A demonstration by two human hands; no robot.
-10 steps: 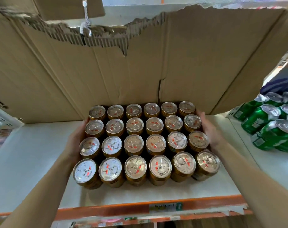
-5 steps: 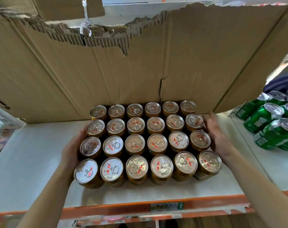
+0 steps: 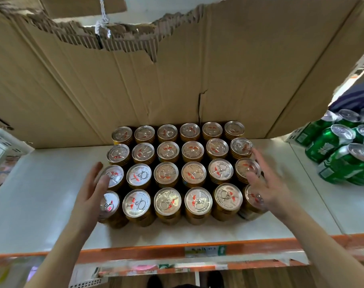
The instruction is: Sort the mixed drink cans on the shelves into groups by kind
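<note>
Head view: a block of gold metal ring-pull drink cans (image 3: 178,175), four rows of six, stands upright on the white shelf board (image 3: 41,194) against a torn brown corrugated cardboard sheet (image 3: 177,80). The left hand (image 3: 91,192) and right hand (image 3: 264,183) flank the block, fingers straight and spread, gripping nothing. If full, the cans are probably heavy, rigid and smooth-walled, so the block is best squeezed low on both flanks. No tray shows beneath. Green metal drink cans (image 3: 343,154) lie tipped further right.

24 gold cans (image 3: 193,173), left hand (image 3: 91,196), right hand (image 3: 268,188)
</note>
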